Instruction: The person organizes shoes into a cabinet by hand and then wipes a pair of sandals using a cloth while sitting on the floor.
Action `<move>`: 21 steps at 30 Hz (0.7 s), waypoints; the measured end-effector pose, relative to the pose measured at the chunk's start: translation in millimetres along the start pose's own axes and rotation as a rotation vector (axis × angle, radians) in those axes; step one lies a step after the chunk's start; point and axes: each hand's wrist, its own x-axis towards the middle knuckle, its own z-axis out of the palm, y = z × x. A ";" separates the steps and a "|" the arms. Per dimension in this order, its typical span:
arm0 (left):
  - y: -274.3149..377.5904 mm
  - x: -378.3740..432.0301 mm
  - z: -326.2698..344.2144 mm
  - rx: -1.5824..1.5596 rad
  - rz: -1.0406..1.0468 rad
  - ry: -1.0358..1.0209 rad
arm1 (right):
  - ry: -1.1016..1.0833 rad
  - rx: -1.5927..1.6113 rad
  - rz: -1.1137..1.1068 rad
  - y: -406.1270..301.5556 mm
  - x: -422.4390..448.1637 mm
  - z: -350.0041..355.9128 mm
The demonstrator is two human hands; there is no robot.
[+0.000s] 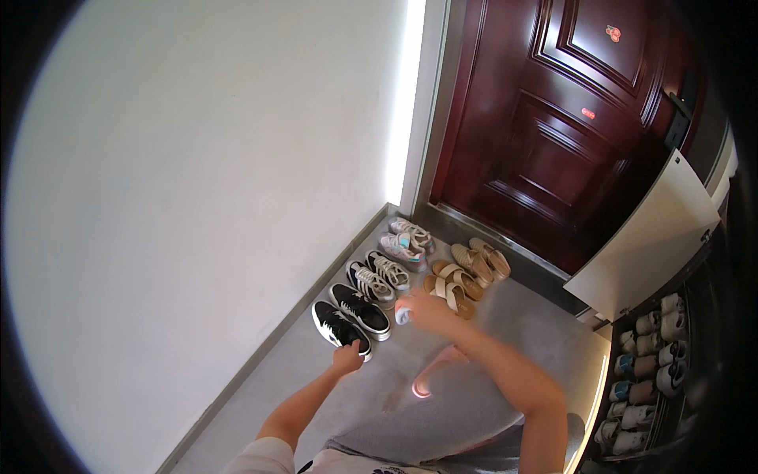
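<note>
My left hand (pixel 347 358) grips the heel of a black sneaker with a white sole (pixel 333 323), the nearest in a row of shoes along the wall. Its mate (pixel 361 311) stands beside it. My right hand (pixel 421 309), slightly blurred, holds a crumpled white cloth (pixel 403 315) above the floor. Beyond are dark sneakers with white stripes (pixel 370 280) and white-and-pastel sneakers (pixel 404 247). Flat sandals with cream crossed straps (pixel 448 294) lie just past my right hand, near beige woven slip-on shoes (pixel 472 262).
A dark red panelled door (pixel 551 154) closes off the far end. At the right, a shoe cabinet with its pale door (pixel 651 237) swung out holds several shoes (pixel 636 391) on its racks. A plain wall (pixel 207 178) with a grey baseboard (pixel 266 320) runs along the left.
</note>
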 end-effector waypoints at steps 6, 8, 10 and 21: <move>19.0 67.2 49.3 -0.180 -0.199 -0.189 | -0.040 0.058 0.068 13.3 -14.1 20.3; -2.9 81.2 60.3 -0.260 -0.254 -0.139 | 0.010 0.123 0.070 11.8 -14.2 27.9; 1.3 90.9 63.0 -0.291 -0.232 -0.101 | 0.068 0.144 0.078 22.9 -28.0 37.5; 46.2 64.2 -83.2 -0.574 -0.058 0.278 | 0.074 -0.049 0.094 34.6 -38.0 7.1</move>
